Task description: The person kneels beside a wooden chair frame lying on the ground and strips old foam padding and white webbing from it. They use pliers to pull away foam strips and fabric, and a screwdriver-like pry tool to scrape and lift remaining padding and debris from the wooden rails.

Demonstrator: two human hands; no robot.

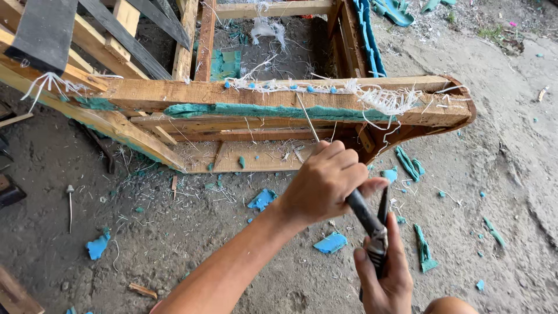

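Observation:
My left hand (322, 183) is closed around the black handle of a thin metal-shafted tool (307, 119). Its tip reaches up to the bare wooden furniture frame (174, 93), at a rail with a strip of teal fabric (273, 110) and frayed white threads (386, 102). My right hand (381, 279), low in the view, grips a pair of dark-handled pliers (378, 235). The pliers' metal part sits against the rear end of the black handle. Both hands are close together just in front of the frame's curved corner.
Torn teal scraps (331, 242) and white fibres litter the dirt ground. A long nail (70, 203) lies at the left, near dark objects (9, 192) at the edge. A black strap (43, 32) hangs on the frame's top left. My knee (447, 305) shows at the bottom.

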